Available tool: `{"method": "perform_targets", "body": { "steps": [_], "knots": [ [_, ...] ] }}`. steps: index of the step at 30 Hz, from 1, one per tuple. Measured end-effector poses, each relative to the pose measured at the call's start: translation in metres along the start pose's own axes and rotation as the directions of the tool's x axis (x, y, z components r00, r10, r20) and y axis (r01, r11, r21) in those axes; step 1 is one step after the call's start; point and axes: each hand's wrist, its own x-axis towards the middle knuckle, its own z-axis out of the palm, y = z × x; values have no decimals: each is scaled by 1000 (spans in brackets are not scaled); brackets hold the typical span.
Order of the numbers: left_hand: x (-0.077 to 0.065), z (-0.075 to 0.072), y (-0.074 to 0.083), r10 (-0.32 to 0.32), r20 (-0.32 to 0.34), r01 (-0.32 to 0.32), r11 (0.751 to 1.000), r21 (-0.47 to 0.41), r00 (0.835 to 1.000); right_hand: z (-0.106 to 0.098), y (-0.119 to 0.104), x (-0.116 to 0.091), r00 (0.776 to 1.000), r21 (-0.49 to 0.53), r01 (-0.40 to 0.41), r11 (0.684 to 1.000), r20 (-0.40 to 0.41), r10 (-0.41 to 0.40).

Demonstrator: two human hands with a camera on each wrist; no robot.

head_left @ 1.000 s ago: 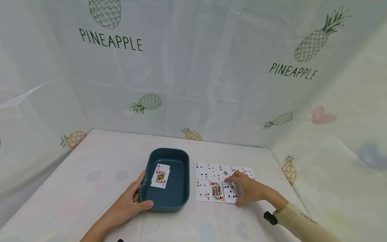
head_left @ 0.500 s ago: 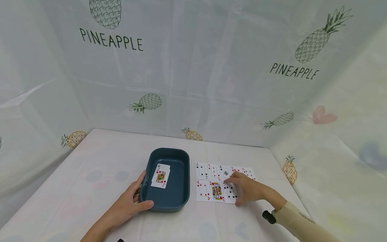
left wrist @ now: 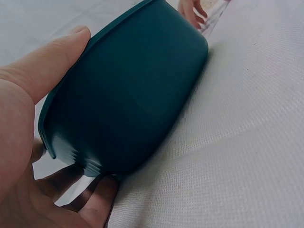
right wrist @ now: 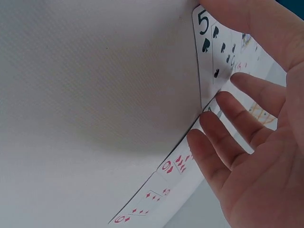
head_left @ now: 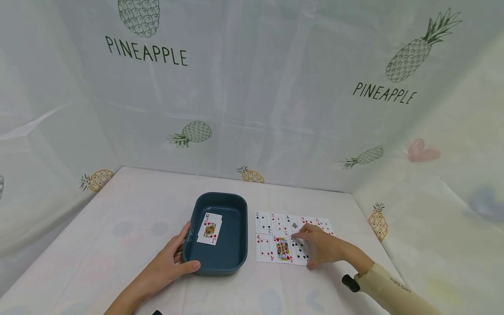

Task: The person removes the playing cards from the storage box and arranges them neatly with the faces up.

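Observation:
A dark blue rectangular tray (head_left: 236, 218) stands on the table, its end gripped by my left hand (head_left: 169, 262). In the left wrist view the thumb lies along the rim and the fingers curl under the outer wall. Inside the tray a jack of hearts (head_left: 209, 232) overlaps a queen. My right hand (head_left: 324, 248) spans a five of spades (head_left: 300, 250), thumb at its near edge and fingertips at its far edge. That card lies flat beside a king (head_left: 282, 249), and a four of diamonds (head_left: 264, 248) ends the row at left.
Behind runs a face-up row: two of spades (head_left: 263, 223), three of diamonds (head_left: 277, 222), ace of spades (head_left: 294, 225), a red nine partly hidden by the right hand, and six of diamonds (head_left: 324, 225). Pineapple-printed cloth walls (head_left: 275, 131) enclose the white-covered table (head_left: 157, 197).
The five of spades has slid slightly left against the king, with my right hand on it. My left hand and the tray have stayed in place.

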Motion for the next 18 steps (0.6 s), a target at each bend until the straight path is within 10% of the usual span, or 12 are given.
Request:
{"method": "perform_targets", "body": {
  "steps": [18],
  "knots": [
    [-1,0,1,-1,-5,1,1000,7,1000,-29,-46,30,987,72,44,996,-157,-32]
  ]
}}
